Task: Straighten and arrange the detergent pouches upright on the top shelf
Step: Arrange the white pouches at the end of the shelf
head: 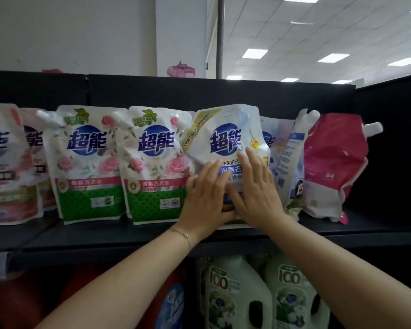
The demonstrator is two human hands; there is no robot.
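A white and blue detergent pouch [226, 134] stands at the middle of the black top shelf [128, 236], tilted slightly to the right. My left hand [205, 195] lies flat against its lower left front, fingers straight. My right hand [254, 188] presses its lower right front with straight fingers. Two rose-and-green pouches [86, 162] [152, 165] stand upright to the left. Right of my hands a pouch turned sideways [290, 153] leans, and a crumpled red pouch [335, 167] slumps at the row's end.
More pink pouches [7, 167] stand at the far left of the shelf. Dark shelf space lies to the right of the red pouch. Below the shelf are green-labelled detergent jugs [235, 295] and red bottles [81, 293].
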